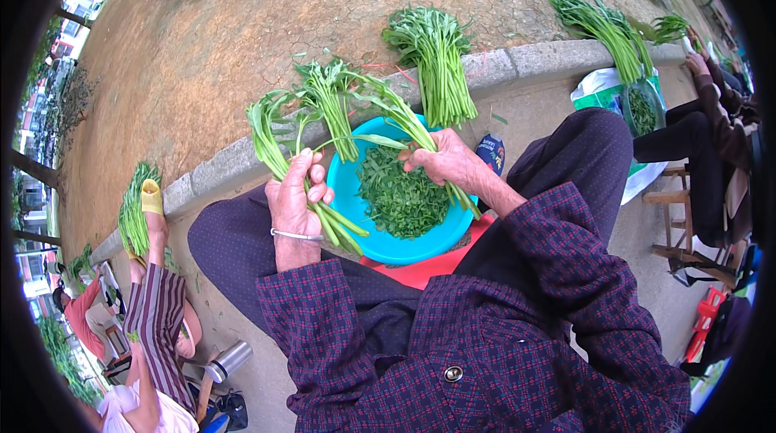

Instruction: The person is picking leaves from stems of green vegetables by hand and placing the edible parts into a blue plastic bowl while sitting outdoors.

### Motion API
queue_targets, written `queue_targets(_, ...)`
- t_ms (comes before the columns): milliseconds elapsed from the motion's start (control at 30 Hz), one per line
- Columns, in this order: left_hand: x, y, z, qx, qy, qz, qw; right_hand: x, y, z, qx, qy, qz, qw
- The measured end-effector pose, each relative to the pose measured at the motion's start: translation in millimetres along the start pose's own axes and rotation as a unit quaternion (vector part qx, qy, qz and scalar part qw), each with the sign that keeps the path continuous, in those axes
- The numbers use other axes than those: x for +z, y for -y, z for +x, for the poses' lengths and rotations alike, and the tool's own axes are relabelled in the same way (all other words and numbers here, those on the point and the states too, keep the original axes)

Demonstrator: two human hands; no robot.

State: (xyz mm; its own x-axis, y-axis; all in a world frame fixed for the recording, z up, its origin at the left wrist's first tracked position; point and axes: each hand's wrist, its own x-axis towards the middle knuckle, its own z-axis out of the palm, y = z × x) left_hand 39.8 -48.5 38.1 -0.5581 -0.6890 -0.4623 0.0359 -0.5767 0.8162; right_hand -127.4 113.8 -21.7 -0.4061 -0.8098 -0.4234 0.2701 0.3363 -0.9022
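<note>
My left hand (297, 196), with a metal bangle at its wrist, grips a small bunch of long green leafy stems (271, 145) at the left rim of a turquoise plastic basin (418, 251). Over the basin's right part, my right hand (442, 160) is closed around another bunch of stems (403, 114), whose cut ends poke out below the palm. A long narrow leaf stretches between the hands. Picked green leaves (403, 199) lie heaped in the basin. Beyond it, a small bundle (332, 105) and a larger upright-stemmed bundle (439, 66) rest against the stone kerb.
The stone kerb (497, 72) curves across, with bare earth behind. A red plastic piece (418, 275) shows under the basin. At left a person in striped trousers sits near a steel flask (229, 361). At right are another seated person, a wooden stool (667, 198) and more greens (606, 36).
</note>
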Motion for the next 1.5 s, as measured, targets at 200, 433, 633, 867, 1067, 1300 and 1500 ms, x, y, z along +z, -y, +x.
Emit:
queue_targets(200,-4.9,3.9,4.8,0.022,-0.062,0.013,0.998,-4.2,7.0,-3.7,-0.02,-0.028,0.015,0.999)
queue_targets(433,-5.0,4.8,4.7,0.04,-0.072,0.022,0.996,-5.3,8.1,-2.1,-0.017,-0.062,-0.058,0.996)
queue_targets(633,2.1,10.3,3.8,0.062,-0.066,0.06,0.994,-3.1,-15.1,10.0,-0.062,-0.167,-0.077,0.981)
queue_targets(867,-9.3,8.3,7.4,0.016,-0.001,-0.018,1.0,-10.1,-11.9,6.4,0.003,-0.188,-0.039,0.981)
queue_targets(1067,-12.7,18.2,15.9,-0.073,0.06,-0.148,0.984,4.1,-10.4,-4.7,-0.012,-0.163,-0.098,0.982)
queue_targets(1300,-7.9,20.0,16.6,-0.091,0.171,-0.191,0.962,-0.9,-1.5,-6.6,-0.013,-0.189,0.026,0.982)
queue_targets(1500,0.3,19.4,11.8,-0.095,0.214,-0.155,0.96,-10.6,9.6,-4.6,-0.081,-0.224,0.113,0.965)
